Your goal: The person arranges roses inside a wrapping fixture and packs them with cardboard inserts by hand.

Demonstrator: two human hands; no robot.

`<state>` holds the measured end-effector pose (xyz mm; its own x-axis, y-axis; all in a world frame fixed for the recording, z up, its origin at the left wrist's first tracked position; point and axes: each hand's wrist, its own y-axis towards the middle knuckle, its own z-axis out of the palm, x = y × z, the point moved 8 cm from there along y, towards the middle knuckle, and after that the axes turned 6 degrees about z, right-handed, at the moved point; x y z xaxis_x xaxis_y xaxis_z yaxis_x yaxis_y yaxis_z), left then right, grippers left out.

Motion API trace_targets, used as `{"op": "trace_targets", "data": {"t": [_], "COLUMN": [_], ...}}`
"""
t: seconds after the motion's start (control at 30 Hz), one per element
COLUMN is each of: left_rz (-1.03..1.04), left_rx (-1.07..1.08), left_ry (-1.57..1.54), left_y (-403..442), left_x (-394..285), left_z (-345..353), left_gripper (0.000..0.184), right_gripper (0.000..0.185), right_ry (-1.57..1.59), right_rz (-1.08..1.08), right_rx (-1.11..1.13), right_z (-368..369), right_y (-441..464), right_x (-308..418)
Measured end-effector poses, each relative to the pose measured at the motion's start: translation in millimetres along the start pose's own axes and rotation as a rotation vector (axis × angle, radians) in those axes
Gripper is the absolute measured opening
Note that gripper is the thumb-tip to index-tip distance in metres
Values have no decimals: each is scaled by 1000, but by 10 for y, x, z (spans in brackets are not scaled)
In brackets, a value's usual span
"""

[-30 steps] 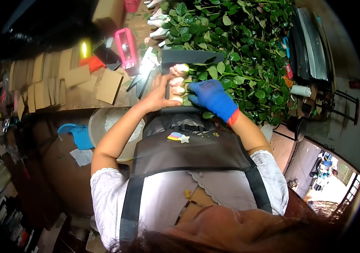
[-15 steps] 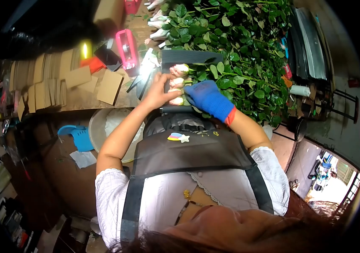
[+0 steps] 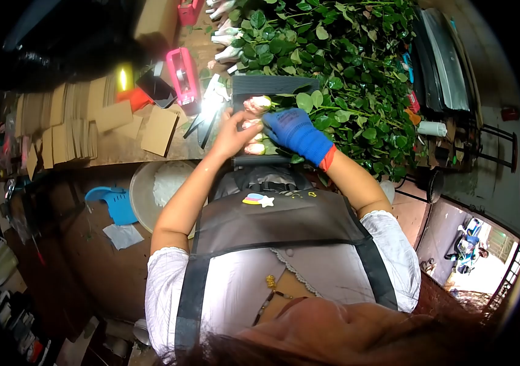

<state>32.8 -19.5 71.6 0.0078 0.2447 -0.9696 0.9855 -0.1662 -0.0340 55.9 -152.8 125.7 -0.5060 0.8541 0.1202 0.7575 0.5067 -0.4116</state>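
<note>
Several pale pink roses lie side by side on a black ridged board (image 3: 276, 83), heads to the left and leafy stems to the right. The uppermost rose (image 3: 257, 104) is uncovered. My bare left hand (image 3: 231, 135) reaches in from the left, its thumb and fingers bent around a rose head (image 3: 250, 124) just below that one. Opposite it, my right hand (image 3: 295, 133) wears a blue glove, its fingers closed at the stem side of the same row. What lies between the gloved fingertips is mostly hidden. Another rose (image 3: 254, 148) rests nearest my body.
A large heap of leafy rose stems (image 3: 357, 79) covers the table's right side. A pink tape dispenser (image 3: 182, 76), scissors (image 3: 199, 129), a phone (image 3: 157, 87) and cardboard pieces (image 3: 160, 131) are to the left. Below the table edge stand a round tub (image 3: 141, 198) and a blue plastic item (image 3: 117, 206).
My gloved right hand has shifted slightly up along the row. My left fingers have drawn back from the uppermost rose and bent around the one below.
</note>
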Motion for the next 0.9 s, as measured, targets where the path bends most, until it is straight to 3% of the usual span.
{"op": "trace_targets", "data": {"t": [0.1, 0.13, 0.37, 0.4, 0.5, 0.6, 0.7, 0.8, 0.9], "left_rz": [71, 81, 131, 135, 161, 89, 171, 222, 8], "left_rx": [-64, -83, -98, -95, -125, -136, -126, -119, -92], "left_ry": [61, 50, 137, 136, 245, 92, 159, 221, -10], "left_y": [-37, -47, -52, -49, -71, -60, -48, -19, 80], "left_x": [15, 13, 4, -7, -18, 42, 13, -9, 119], "left_z": [24, 20, 31, 33, 40, 36, 37, 44, 56], "left_gripper": [31, 31, 30, 33, 45, 59, 68, 66, 62], "right_gripper": [37, 42, 35, 28, 24, 15, 12, 13, 13], "right_ry": [116, 135, 69, 62, 72, -1, -44, -67, -60], "right_rz": [172, 238, 206, 142, 107, 73, 21, 7, 9], "right_rx": [-94, -294, -160, -289, -332, -314, -293, -280, -312], "right_z": [-151, -177, 28, -42, -67, -67, -81, -55, -56], "right_y": [-259, -318, 39, 32, 53, 32, 50, 58, 52], "right_x": [-91, -196, -229, -195, -261, -213, -197, -185, -173]}}
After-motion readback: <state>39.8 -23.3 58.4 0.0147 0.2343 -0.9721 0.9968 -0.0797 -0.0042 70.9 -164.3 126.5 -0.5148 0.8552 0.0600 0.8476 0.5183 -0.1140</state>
